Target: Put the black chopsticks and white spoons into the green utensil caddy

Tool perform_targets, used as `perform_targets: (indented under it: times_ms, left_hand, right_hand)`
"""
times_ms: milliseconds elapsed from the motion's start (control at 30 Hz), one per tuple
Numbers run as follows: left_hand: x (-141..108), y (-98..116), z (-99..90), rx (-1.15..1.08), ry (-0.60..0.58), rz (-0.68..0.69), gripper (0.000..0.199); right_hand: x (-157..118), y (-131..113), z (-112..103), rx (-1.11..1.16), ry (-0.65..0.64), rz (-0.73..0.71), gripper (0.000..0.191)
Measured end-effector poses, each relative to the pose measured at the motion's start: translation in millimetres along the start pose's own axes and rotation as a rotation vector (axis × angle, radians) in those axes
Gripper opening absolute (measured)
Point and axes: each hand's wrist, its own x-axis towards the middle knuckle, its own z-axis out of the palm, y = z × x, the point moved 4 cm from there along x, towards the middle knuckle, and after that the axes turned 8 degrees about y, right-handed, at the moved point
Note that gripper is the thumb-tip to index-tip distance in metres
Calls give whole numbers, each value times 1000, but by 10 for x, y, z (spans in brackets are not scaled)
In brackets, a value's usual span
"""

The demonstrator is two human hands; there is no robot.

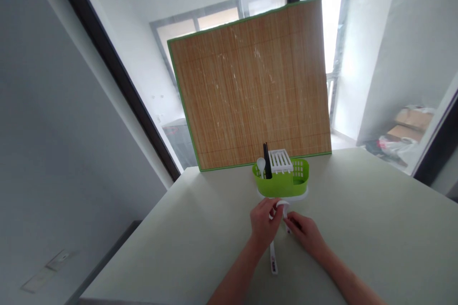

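Just in front of the green utensil holder, both hands are on a white spoon. My left hand is closed at its rounded bowl end, with the fingers curled round it. The fingertips of my right hand pinch its handle, whose printed end shows below them. A second white spoon lies on the table, its handle toward me; the left hand hides most of its other end.
The holder, on a white base, contains a small white spoon and black chopsticks. A white slatted rack sits on top. Behind, a green-edged bamboo mat leans on the glass. The pale table extends to both sides.
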Motion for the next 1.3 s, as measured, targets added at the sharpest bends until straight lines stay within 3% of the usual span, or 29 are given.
perform_targets:
  times_ms: [167,367,633,733,867,967,1133,1300]
  left_hand:
    - [-36,63,-120,34,86,110,21]
    - [63,189,-216,220,178,275,6]
    - [188,331,-243,427,113,547,8]
    - [411,404,-442,422,225,617,9]
    - [941,471,-799,438,415,661,8]
    - [1320,437,-899,474,473,697,9]
    - [1610,142,-651,552,388,659,19]
    - [1639,-224,-320,641,170,463,30]
  right_hand:
    - [20,-5,-5,-43,3,-12,29]
    - [12,-23,-11,-72,-2,-36,29]
    - [2,-21,-1,-108,8,-37,27]
    - [3,-29,-12,-93,18,-43,31]
    - [6,-7,-45,-107,71,-41,32]
    - [4,25,-30,-164,57,-38,31]
    - [16,54,0,-216,41,-38,30]
    - [35,51,-2,-247,29,-37,29]
